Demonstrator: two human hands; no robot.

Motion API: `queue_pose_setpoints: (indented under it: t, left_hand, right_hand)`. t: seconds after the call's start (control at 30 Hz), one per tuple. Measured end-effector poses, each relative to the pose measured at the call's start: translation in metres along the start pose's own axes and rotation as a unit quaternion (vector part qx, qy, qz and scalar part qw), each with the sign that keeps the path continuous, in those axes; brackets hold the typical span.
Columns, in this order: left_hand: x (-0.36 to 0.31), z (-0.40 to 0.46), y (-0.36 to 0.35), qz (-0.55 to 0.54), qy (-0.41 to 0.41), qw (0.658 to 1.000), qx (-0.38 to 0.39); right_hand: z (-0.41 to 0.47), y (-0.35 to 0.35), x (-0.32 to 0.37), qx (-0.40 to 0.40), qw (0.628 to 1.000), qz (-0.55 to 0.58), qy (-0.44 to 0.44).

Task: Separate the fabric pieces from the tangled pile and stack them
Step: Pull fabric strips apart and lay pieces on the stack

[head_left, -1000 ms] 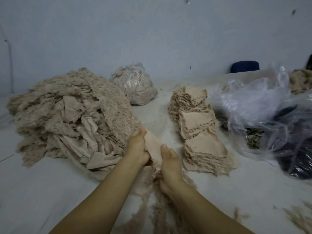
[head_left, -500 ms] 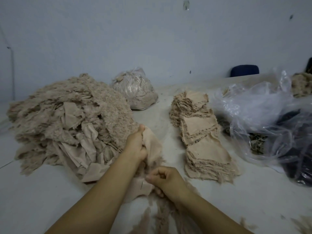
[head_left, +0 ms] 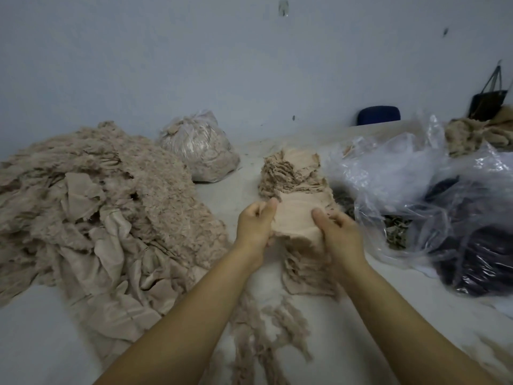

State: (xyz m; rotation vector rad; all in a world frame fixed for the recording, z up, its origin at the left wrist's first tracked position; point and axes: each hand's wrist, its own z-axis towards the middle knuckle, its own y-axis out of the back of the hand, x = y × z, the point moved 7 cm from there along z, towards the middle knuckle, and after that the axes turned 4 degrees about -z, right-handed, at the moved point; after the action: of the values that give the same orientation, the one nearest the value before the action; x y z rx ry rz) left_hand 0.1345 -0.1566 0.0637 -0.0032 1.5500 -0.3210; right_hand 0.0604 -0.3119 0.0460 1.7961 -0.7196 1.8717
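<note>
Fibre scraps [head_left: 266, 323] lie loose on the tabletop [head_left: 41, 329] near its front edge. Left hand [head_left: 256, 226] and right hand [head_left: 337, 232] both pinch one beige fabric piece [head_left: 295, 218], thumbs on top, spreading it flat over the stack [head_left: 299, 190] at mid-table. Tangled pile [head_left: 105, 207] fills the left side. Clear bags [head_left: 416, 190] crowd the right edge. A tied sack [head_left: 197, 147] sits toward the far edge.

A textile workroom is suggested: a pale counter [head_left: 39, 337] is heaped with a tangled pile [head_left: 91, 207] of beige offcuts, sorted stacks [head_left: 294, 173] are laid out, scraps are bagged in clear plastic [head_left: 200, 151], and a bare painted wall [head_left: 222, 65] is seen behind.
</note>
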Motion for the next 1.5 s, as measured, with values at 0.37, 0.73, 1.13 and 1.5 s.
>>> queue_pose_setpoints:
  t: [0.37, 0.73, 1.13, 1.5]
  left_hand:
    - [0.007, -0.017, 0.065, 0.319, -0.032, 0.919, 0.229]
    - [0.007, -0.049, 0.169, 0.713, -0.063, 0.602, 0.354]
    - [-0.022, -0.030, 0.164, 0.460, -0.126, 0.870, 0.123]
    - [0.000, -0.035, 0.145, 0.292, -0.053, 0.939, 0.175]
  right_hand:
    - [0.004, 0.018, 0.006, -0.055, 0.872, -0.436, 0.217]
    - [-0.111, -0.118, -0.027, 0.273, 0.859, -0.327, 0.283]
    - [-0.139, -0.170, -0.055, 0.359, 0.898, -0.230, 0.108]
    - [-0.125, -0.161, -0.038, 0.312, 0.925, -0.190, 0.107]
